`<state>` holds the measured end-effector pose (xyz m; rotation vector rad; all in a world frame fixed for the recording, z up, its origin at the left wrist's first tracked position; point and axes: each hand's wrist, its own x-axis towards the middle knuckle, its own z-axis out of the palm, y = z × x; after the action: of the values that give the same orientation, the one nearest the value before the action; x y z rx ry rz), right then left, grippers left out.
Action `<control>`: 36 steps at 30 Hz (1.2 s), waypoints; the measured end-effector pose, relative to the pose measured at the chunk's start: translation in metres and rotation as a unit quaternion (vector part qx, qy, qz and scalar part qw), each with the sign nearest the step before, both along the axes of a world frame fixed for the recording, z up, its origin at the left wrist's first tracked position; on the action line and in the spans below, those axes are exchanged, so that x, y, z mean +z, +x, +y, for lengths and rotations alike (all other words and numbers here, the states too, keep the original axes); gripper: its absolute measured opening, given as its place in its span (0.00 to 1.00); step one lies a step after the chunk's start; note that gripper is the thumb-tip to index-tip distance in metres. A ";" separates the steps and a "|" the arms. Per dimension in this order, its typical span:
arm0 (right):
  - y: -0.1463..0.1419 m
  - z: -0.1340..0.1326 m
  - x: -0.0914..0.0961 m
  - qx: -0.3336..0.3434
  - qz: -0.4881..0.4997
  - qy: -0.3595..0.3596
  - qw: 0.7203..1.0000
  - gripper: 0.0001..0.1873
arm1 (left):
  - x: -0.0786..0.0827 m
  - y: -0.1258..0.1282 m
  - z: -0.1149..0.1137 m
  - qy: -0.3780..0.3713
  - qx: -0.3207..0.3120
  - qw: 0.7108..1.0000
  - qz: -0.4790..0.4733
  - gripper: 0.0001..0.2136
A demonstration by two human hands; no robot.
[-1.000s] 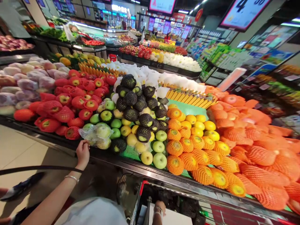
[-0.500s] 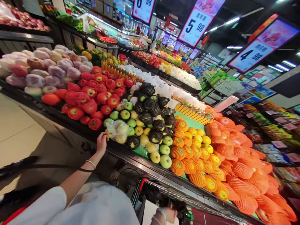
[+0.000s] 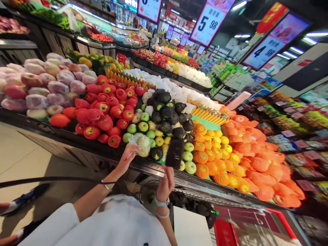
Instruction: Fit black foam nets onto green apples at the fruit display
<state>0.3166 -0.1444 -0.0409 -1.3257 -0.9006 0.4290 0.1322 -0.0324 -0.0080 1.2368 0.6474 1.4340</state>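
Observation:
My left hand (image 3: 128,158) is closed at the near edge of a clear plastic bag (image 3: 142,144), which holds pale green apples and rests at the front of the fruit display. Raised to its right, my right hand (image 3: 166,184) pinches the lower end of a dark flat rectangular object (image 3: 175,153). Small pale marks show on that object, but its kind is unclear. Behind it and around the bag are loose green apples (image 3: 188,156) and apples in black foam nets (image 3: 166,112).
Red-netted apples (image 3: 102,107) lie left, orange-netted fruit (image 3: 215,167) right. A metal display edge (image 3: 151,167) runs before me. Below right stands a shopping cart (image 3: 279,218) beside a white flat surface (image 3: 191,225). Another person's feet (image 3: 28,198) show at lower left.
My right hand has risen from low by the cart to the display front, now with the dark rectangular object. My left hand stays at the bag. The view has shifted slightly.

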 end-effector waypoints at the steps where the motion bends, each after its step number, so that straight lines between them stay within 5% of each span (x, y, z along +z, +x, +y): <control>1: -0.017 0.004 0.003 0.036 0.034 0.013 0.999 0.18 | 0.006 -0.003 0.003 0.006 -0.023 0.999 -0.021 0.22; 4: -0.052 0.013 0.007 0.159 0.134 0.025 0.978 0.13 | 0.021 -0.014 0.014 -0.023 -0.059 0.998 -0.032 0.29; 8: -0.066 0.021 0.007 0.261 0.199 0.001 0.945 0.12 | 0.030 -0.034 0.026 -0.069 -0.006 0.995 0.065 0.21; 15: -0.064 0.034 0.029 0.187 0.067 -0.037 0.979 0.09 | 0.025 -0.045 0.027 0.030 0.170 0.970 0.172 0.12; 23: -0.059 0.053 0.038 0.141 0.140 -0.036 0.979 0.08 | 0.024 -0.042 0.017 0.035 0.158 0.945 0.284 0.14; 31: -0.052 0.056 0.045 0.248 0.140 -0.102 0.953 0.13 | 0.031 -0.036 0.015 0.096 0.231 0.884 0.395 0.10; 36: -0.049 0.054 0.036 0.237 0.106 -0.098 0.961 0.13 | 0.018 -0.036 0.010 0.073 0.112 0.918 0.373 0.06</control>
<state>0.2680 -0.0907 -0.0050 -1.2052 -1.0106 1.0364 0.0960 -0.0221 0.0096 1.9007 1.2436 1.1751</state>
